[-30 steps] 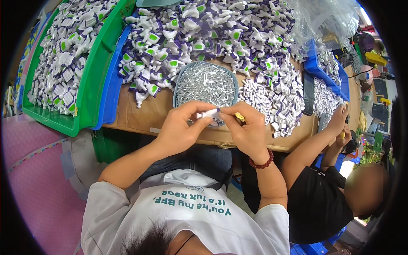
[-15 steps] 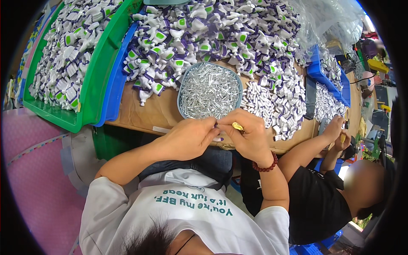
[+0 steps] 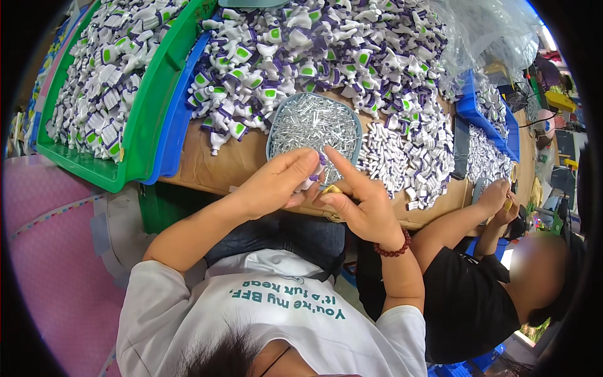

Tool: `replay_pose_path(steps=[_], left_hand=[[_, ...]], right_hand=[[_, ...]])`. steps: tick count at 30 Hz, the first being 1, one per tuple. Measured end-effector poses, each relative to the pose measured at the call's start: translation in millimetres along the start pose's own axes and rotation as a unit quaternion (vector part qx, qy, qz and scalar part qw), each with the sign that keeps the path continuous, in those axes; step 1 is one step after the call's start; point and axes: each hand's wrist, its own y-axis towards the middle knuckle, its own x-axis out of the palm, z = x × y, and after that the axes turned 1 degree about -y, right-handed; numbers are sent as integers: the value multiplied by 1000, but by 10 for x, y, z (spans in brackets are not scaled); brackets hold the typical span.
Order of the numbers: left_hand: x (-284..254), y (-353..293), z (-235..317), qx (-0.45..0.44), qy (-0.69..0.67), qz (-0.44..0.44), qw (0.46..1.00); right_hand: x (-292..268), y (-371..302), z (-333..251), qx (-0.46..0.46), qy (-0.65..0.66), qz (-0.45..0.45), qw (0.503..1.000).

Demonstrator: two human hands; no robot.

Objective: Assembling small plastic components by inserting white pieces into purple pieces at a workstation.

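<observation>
My left hand [image 3: 279,181] is closed on a small white-and-purple plastic part [image 3: 322,159], partly hidden by the fingers. My right hand [image 3: 367,210] is right beside it, with the index finger stretched toward the part. A small yellow, gold-looking object [image 3: 331,189] is held between its thumb and curled fingers; its kind is not clear. Both hands are at the table's near edge, just in front of a blue-grey bowl [image 3: 359,132] full of short silvery metal pins [image 3: 311,125].
A large heap of white-and-purple parts with green patches [image 3: 270,56] covers the far table. Small white pieces [image 3: 383,151] lie right of the bowl. A filled green crate [image 3: 141,119] stands left. A co-worker's hands [image 3: 499,201] work at right, near a blue tray [image 3: 468,107].
My hands have drawn slightly apart at the fingertips and the left has risen toward the bowl. My right index finger has straightened, and more of the white-and-purple part shows.
</observation>
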Motion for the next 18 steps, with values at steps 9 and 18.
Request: replay_pose_path(steps=[9, 18], left_hand=[[113, -56, 14, 64, 252, 32, 965], [89, -125, -61, 120, 294, 43, 947]], right_hand=[[5, 27, -52, -3, 17, -33, 999], [81, 74, -13, -40, -7, -18, 999]])
